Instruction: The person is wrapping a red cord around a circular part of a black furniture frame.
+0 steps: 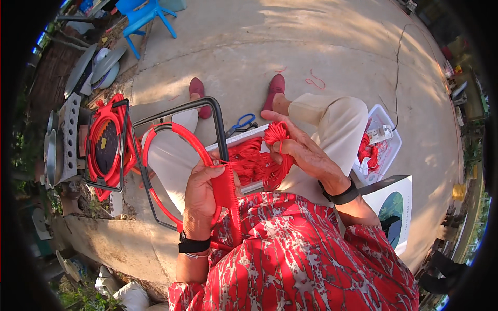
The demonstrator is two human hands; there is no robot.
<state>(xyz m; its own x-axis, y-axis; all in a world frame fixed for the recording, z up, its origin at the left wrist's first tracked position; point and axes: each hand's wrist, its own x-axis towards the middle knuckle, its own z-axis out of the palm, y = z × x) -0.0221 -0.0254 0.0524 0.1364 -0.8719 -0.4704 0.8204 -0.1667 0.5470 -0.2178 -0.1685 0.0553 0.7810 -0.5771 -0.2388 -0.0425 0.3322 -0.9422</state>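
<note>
My left hand (199,193) is closed around a red cord-wrapped ring (189,136) that sits within a black metal frame (174,106). A band of tightly knotted red cord (225,189) hangs beside the fingers, along one bar of the frame. To the right, my right hand (314,156) grips a looped hank of red cord (276,132), its thumb and fingers around the middle. Under that hank, between my knees, a white foam box (252,187) holds more bundles of red cord (245,159). The left fingertips are partly hidden behind the band.
Blue-handled scissors (244,121) lie beyond the box. A second black frame with red cord (106,140) stands at the left. On the right are a white plastic basket (392,155) with red cord and a power strip (380,135), and a white carton (406,193). A blue chair (139,19) stands far left.
</note>
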